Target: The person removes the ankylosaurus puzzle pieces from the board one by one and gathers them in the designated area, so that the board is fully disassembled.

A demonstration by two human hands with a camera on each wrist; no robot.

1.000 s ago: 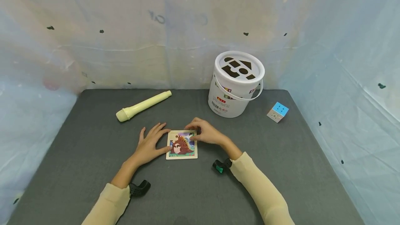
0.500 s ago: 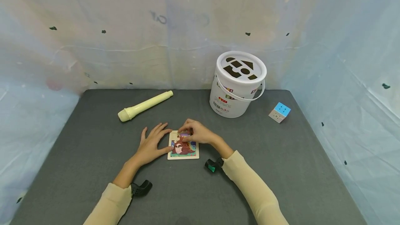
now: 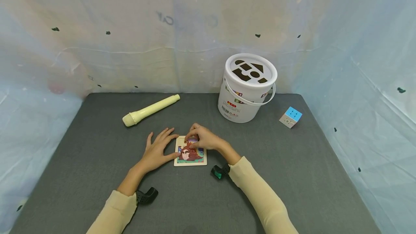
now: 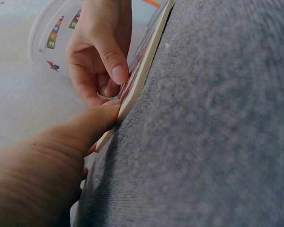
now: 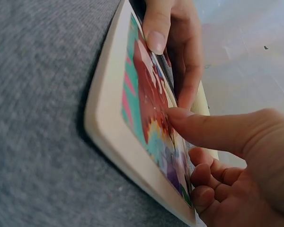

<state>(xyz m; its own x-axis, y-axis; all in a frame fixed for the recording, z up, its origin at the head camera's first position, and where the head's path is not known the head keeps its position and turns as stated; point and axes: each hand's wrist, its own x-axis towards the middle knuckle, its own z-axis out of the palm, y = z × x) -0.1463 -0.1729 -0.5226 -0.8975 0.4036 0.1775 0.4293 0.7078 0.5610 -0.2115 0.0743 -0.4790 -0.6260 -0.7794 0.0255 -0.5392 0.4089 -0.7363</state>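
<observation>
A small square jigsaw puzzle (image 3: 191,158) with a light wooden frame and a brown dinosaur picture lies flat on the grey table. My left hand (image 3: 156,153) rests at its left side, fingers spread and nearly straight. The left thumb (image 4: 106,111) presses on the frame's edge, and the forefinger reaches the upper left corner. Over the puzzle's upper part, my right hand (image 3: 205,138) has curled fingers, pinching at a puzzle piece. That piece is mostly hidden by the hand. The right thumb tip (image 5: 179,116) touches the picture surface.
A yellow toy microphone (image 3: 151,110) lies at the back left of the table (image 3: 308,176). Behind the right hand stands a white lidded bucket (image 3: 238,107) with shape cutouts and a handle. A cube (image 3: 290,117) with a blue top sits farther right. Plastic sheeting surrounds the table.
My right hand has moved left across the puzzle, from its upper right to its upper middle, then nearly stopped. The left hand has stayed at the puzzle's left edge.
</observation>
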